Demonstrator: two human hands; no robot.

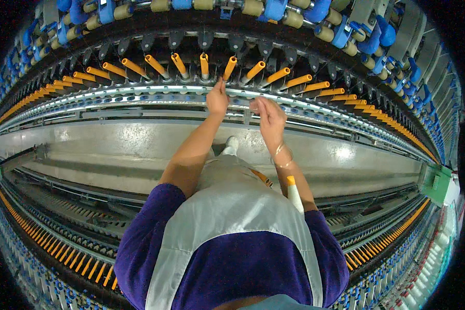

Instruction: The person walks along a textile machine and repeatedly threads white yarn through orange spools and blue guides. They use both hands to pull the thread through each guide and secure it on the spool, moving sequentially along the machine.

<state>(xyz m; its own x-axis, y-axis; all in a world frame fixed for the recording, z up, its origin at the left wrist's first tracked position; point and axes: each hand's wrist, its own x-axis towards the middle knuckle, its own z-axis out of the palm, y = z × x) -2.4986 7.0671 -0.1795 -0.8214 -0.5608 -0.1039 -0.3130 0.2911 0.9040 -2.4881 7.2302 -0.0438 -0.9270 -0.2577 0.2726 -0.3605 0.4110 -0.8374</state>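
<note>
Before me a row of orange bobbins stands on the spindles of a spinning frame. My left hand point(218, 101) reaches up to one orange bobbin point(230, 67) near the middle, with its fingers closed at the lower end. To the right, my right hand point(271, 116) is raised in front of the metal rail point(305, 101). Its fingertips are drawn together and slightly blurred; anything between them is too small to make out. A bobbin with white yarn and an orange tip point(293, 194) sits beside my right forearm. Orange tubes point(262, 178) poke out at my grey apron point(227, 206).
Blue holders and tan rollers point(253, 7) run along the top of the frame. Below the rail lies a pale shiny floor point(139, 137). Another machine with orange bobbins point(62, 253) stands on the near side. A green and white box point(439, 181) is at the far right.
</note>
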